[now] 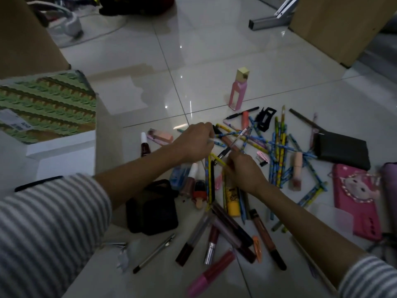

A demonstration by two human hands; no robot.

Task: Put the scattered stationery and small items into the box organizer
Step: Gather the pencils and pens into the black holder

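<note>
Several blue and yellow patterned pencils (279,155), pens, lip-gloss tubes (227,231) and nail-polish bottles (145,145) lie scattered on the white tiled floor. My left hand (196,141) is closed on a bunch of pencils at the pile's left side. My right hand (245,172) is closed around a yellow pencil (218,158) just below it, and a thin black-tipped pen (233,144) crosses between the two hands. The white box organizer (64,153) with a green-patterned top (47,104) stands at the left; its compartments are not visible.
A pink bottle (238,91) stands upright beyond the pile. A black wallet (343,150), a pink cat pencil case (358,201) and a black hair claw (265,118) lie at the right. A dark pouch (152,209) sits under my left forearm. Cardboard boxes (337,24) flank the far floor.
</note>
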